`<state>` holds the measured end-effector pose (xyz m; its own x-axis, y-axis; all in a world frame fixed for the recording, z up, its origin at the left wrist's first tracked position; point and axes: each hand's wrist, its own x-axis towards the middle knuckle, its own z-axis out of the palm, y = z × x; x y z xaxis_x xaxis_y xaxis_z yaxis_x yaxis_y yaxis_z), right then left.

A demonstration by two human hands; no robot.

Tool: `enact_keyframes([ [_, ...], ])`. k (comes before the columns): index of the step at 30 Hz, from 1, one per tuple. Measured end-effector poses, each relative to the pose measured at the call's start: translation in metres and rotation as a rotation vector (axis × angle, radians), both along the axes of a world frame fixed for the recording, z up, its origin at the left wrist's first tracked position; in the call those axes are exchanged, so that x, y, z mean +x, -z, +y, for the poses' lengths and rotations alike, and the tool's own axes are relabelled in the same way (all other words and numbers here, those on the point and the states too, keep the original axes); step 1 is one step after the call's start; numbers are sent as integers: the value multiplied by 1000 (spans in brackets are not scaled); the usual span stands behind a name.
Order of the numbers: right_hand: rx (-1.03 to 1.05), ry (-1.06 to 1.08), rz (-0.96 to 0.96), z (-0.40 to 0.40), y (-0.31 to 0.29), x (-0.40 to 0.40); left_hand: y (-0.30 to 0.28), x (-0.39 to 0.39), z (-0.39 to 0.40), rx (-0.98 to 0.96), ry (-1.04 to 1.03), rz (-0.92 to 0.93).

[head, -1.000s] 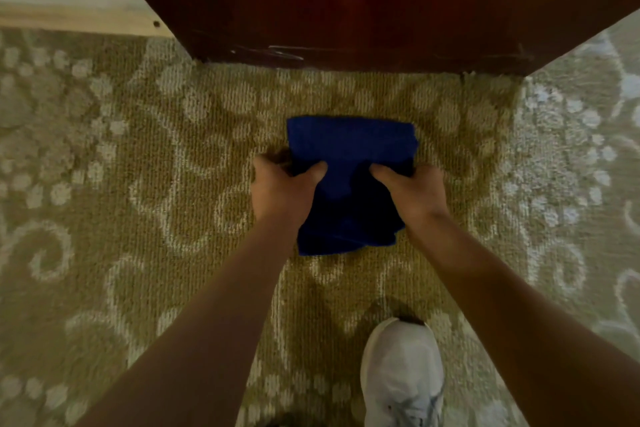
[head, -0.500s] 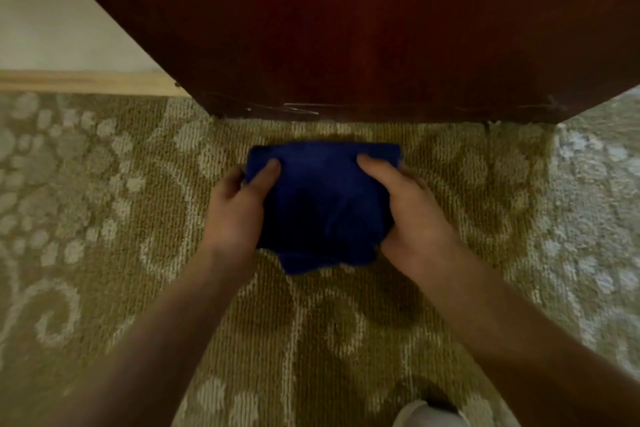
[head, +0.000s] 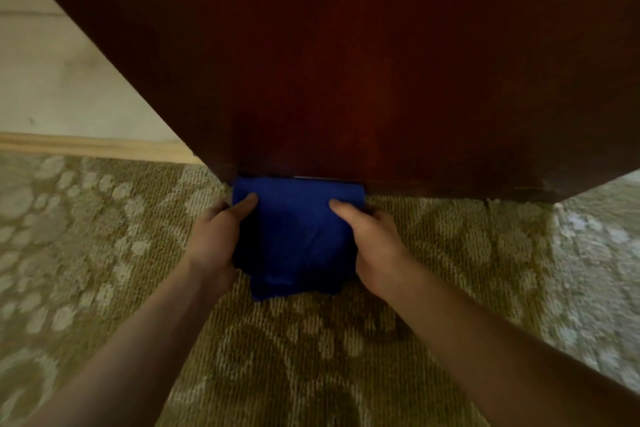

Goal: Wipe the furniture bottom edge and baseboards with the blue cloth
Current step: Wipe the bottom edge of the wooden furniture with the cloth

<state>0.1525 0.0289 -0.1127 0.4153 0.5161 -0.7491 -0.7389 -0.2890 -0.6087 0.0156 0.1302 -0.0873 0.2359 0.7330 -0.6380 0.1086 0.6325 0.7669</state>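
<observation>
A folded blue cloth (head: 298, 232) lies on the patterned carpet with its far edge touching the bottom edge of the dark red wooden furniture (head: 346, 80). My left hand (head: 216, 239) grips the cloth's left side, thumb on top. My right hand (head: 374, 243) grips its right side the same way. The fingers of both hands are hidden under the cloth. A pale wooden baseboard (head: 90, 146) runs along the cream wall at the left, ending at the furniture's corner.
Olive carpet with a pale floral pattern (head: 104, 253) covers the floor all around. The furniture's right corner (head: 550, 198) meets the carpet at the right, with more carpet beyond it.
Both hands have pushed the cloth forward across the carpet until it meets the furniture's bottom edge. The view has dropped closer to the floor, and the white shoe is out of sight.
</observation>
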Motion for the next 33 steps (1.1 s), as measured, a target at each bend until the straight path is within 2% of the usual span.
enact_keyframes([
  [2,1,-12,-2,5,-2,-4,-3,-5,2,0,-31,-11],
  [7,64,-66,92,30,-14,-30,-5,-16,17,128,-260,42],
  [11,64,-105,117,45,-13,-32,-8,-6,30,228,-302,135],
  [15,57,115,84,33,-9,-16,-11,15,8,302,-201,183],
  [18,37,310,85,9,-10,-3,-9,22,-4,271,-58,109],
  [20,22,340,52,5,-10,0,-9,21,-3,239,-72,80],
  [27,44,38,191,47,-8,-22,-10,14,20,326,-389,218],
  [30,18,122,146,34,-11,-8,-4,28,9,290,-323,287],
  [33,-80,349,18,4,-16,15,-1,45,-9,133,-136,209],
])
